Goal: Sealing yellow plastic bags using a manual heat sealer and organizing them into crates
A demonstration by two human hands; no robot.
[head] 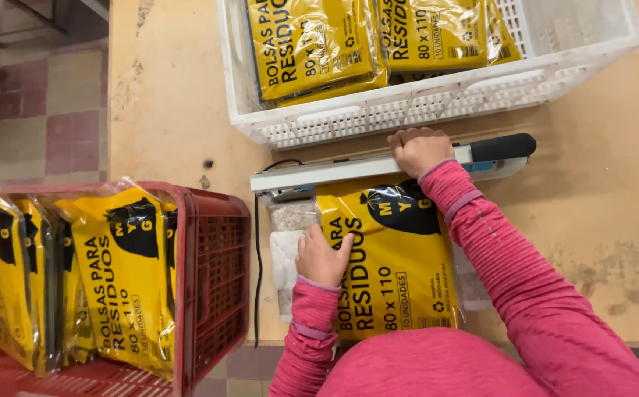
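A person in a pink long-sleeved top worked at a tan table [172, 95], seen from above, with a yellow plastic packet [396, 272] printed in black lying flat in front of them, its top edge tucked under the arm of a white heat sealer [349, 170]. The right hand [419, 149] was closed over the sealer's long bar, fingers curled down on it just left of the bar's black handle [503, 146], pressing it onto the packet's upper edge. The left hand [321, 257] lay palm-down on the packet's left side, fingers spread and flat rather than gripping, holding it against the table. A black cable [258, 257] ran from the sealer's left end down toward the table's near edge, beside a worn grey pad [288, 242] that showed from under the packet. Beyond the sealer, touching its far side, stood a white perforated crate [437, 106] holding more yellow packets [312, 44] laid flat in two stacks. To the person's left, off the table and over a red and grey tiled floor [40, 110], a red plastic crate [216, 279] held further packets of the same kind [124, 272], standing on edge in a row.
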